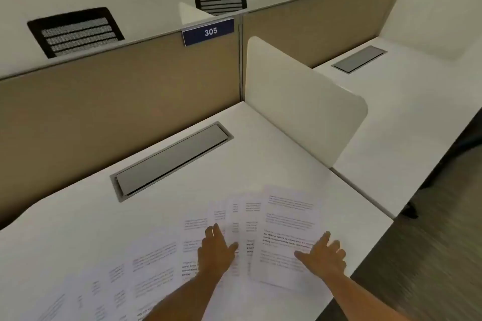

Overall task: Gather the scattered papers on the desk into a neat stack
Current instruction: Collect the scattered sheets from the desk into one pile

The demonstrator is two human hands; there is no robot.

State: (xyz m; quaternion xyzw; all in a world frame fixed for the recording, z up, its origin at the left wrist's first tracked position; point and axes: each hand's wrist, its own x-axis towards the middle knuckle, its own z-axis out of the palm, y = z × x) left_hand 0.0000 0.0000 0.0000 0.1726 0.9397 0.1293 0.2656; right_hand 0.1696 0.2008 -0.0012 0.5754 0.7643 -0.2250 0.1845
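The desk (260, 138) is a white study booth top, walled at the far side by a tan partition (117, 101) and on the right by a low white divider (300, 101). A grey cable hatch (172, 159) is sunk into the desk at the far left of the work area. A blue sign (208, 32) reading 305 sits on the partition's top edge, and black chair backs (75, 31) show beyond it. To the right lies a second booth of the same kind, and dark floor (417, 268) shows at the near right.

The papers (234, 229) lie fanned across the near part of the desk, overlapping in a loose arc from the near left to the right, where the rightmost sheet (289, 229) lies on top near the desk's edge. They are not yet squared.

Both hands lie flat on the fan, most likely so the sheets can be slid together without lifting them. The left hand (216, 247) presses the middle sheets, fingers straight and close together, gripping nothing. The right hand (323, 253) rests on the rightmost sheet, fingers spread and straight, thumb pointing left, also gripping nothing. Placed at the two sides of the right-hand cluster, they seem set to draw it inward; the sheets at the near left lie outside both hands.
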